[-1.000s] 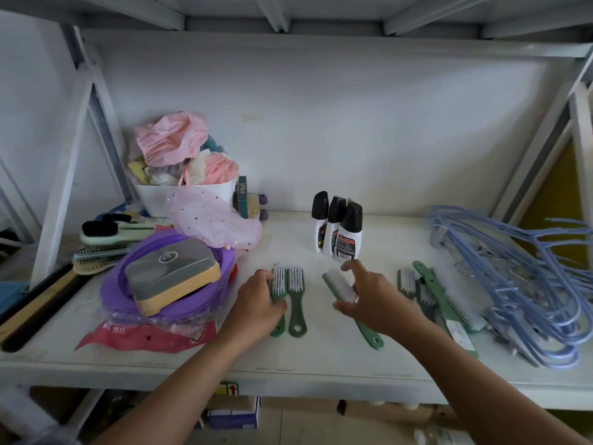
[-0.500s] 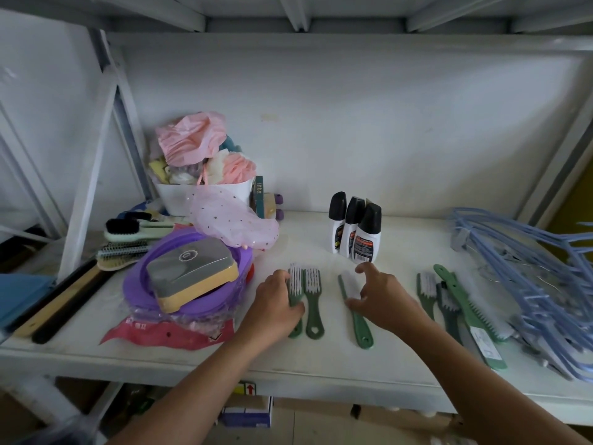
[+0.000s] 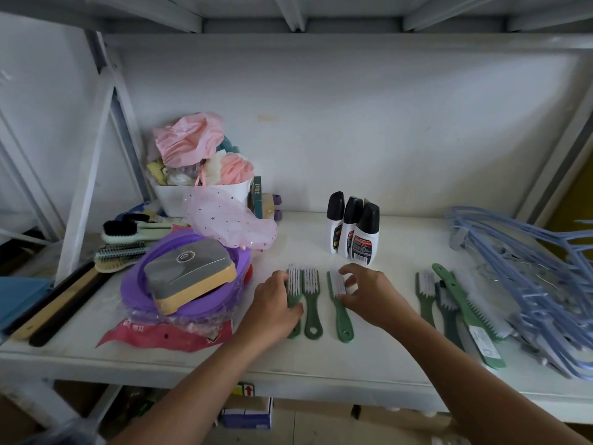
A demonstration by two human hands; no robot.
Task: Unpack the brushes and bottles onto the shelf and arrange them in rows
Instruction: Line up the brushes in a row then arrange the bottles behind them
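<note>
Moved: third brush (image 3: pixel 342 319), slanted before, now parallel, centre frame.
Left hand (image 3: pixel 276 305): I see fingers curled round left brush (image 3: pixel 294 280).
Right hand (image 3: pixel 369 293): fingertips pinch third brush's head.
Bottles (image 3: pixel 353 229): upright just above.

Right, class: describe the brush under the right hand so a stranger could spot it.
Find the three black-capped white bottles mid-shelf. Before them lie three green brushes; it is the rightmost brush, under the right hand, set apart from the close pair at the left hand.
</note>
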